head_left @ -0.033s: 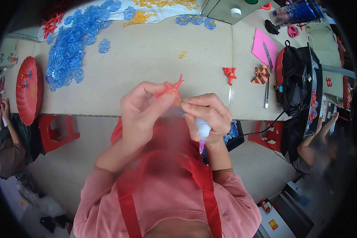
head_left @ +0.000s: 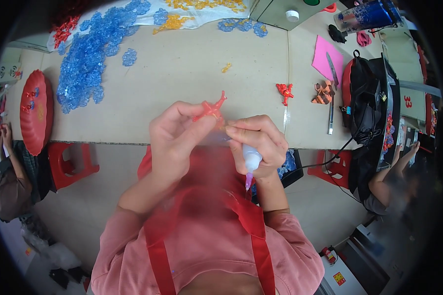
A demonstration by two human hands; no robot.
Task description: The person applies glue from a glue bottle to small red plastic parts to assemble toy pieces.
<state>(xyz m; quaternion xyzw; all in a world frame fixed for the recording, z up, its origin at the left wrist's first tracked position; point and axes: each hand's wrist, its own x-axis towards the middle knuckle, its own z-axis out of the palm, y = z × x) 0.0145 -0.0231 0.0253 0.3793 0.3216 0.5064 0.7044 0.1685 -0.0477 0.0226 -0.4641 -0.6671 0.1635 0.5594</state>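
Above the table's near edge, my left hand (head_left: pixel 174 130) is closed, pinching a small red plastic figure (head_left: pixel 213 109) between thumb and fingers. One thin limb of the figure points up and away from me. Close beside it on the right, my right hand (head_left: pixel 261 140) is curled round a small white squeeze bottle (head_left: pixel 252 158), whose purple nozzle (head_left: pixel 249 181) points down toward me. The thumb and forefinger of that hand meet near the figure's lower end; whether they pinch a tiny part there is too blurred to tell.
Blue translucent pieces (head_left: pixel 86 69) are heaped at left beside a red scalloped tray (head_left: pixel 36 113). A yellow piece (head_left: pixel 226 68) and another red figure (head_left: pixel 285 93) lie ahead. Tweezers (head_left: pixel 331 115), a pink sheet (head_left: pixel 326 59) and a black bag (head_left: pixel 366 98) are at right. Co-workers sit at both sides.
The bottle's nozzle has tilted slightly left and down. The red figure's raised limb has shifted a little to the left. Both hands stay in nearly the same place.
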